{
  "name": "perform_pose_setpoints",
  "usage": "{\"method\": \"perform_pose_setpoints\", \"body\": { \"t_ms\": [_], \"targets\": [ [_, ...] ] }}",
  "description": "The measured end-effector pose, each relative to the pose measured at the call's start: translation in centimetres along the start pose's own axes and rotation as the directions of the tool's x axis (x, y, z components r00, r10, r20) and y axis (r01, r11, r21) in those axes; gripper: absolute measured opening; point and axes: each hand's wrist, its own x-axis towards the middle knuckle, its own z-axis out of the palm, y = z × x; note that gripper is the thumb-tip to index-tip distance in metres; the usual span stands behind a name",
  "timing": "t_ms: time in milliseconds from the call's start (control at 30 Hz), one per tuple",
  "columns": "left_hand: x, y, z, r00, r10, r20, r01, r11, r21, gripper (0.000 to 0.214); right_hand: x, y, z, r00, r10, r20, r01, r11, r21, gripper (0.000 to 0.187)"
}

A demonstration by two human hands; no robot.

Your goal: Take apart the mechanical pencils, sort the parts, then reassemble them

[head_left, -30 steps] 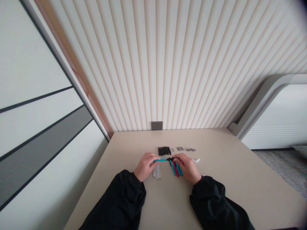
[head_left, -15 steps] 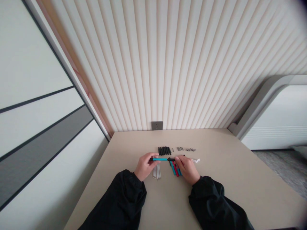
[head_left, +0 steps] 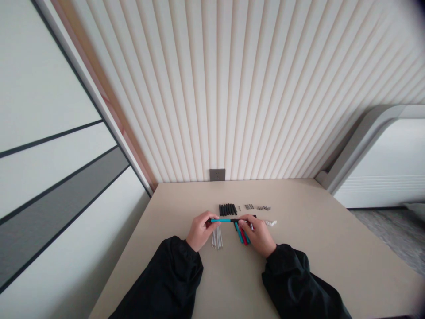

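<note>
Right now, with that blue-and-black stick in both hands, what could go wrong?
The blue-and-black stick is held by the fingers of the left hand and the right hand; if either slips, it might drop among the thin pale rods.
The right hand partly covers the coloured tubes in this view, so lowering it could nudge them.
The small metal pieces lie loose, so a bump might scatter them.

Fluted pale wall point(head_left: 212, 88) behind beige table point(head_left: 186, 195)
</note>
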Motion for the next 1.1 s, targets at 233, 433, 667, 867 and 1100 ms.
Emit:
{"method": "perform_pose_setpoints", "body": {
  "t_ms": [233,433,667,867,1100],
  "targets": [
    [-0.07,-0.06,0.04,1.000,0.022,0.006,-0.022,0.999,0.025,0.011,0.05,0.54,0.47,0.998,0.063,0.009,-0.063,0.995,0.073,0.044],
    [-0.05,-0.12,0.00,0.999,0.024,-0.021,-0.023,0.998,0.051,0.011,0.27,0.95,0.39,0.997,0.021,-0.075,-0.012,0.994,0.110,0.030],
    [0.05,0.42,-0.07,0.999,0.042,0.004,-0.042,0.998,0.036,0.014,0.22,0.36,0.21,0.999,0.038,-0.035,-0.037,0.999,0.032,0.038],
    [0.10,0.51,-0.10,0.999,0.041,-0.005,-0.041,0.998,0.038,0.017,0.16,0.53,0.26,0.995,0.016,-0.102,-0.012,0.999,0.038,0.034],
    [0.09,0.40,-0.19,0.999,0.036,-0.020,-0.036,0.999,0.033,0.016,0.23,0.62,0.25,0.993,-0.079,-0.093,0.087,0.993,0.081,0.021]
  ]
}}
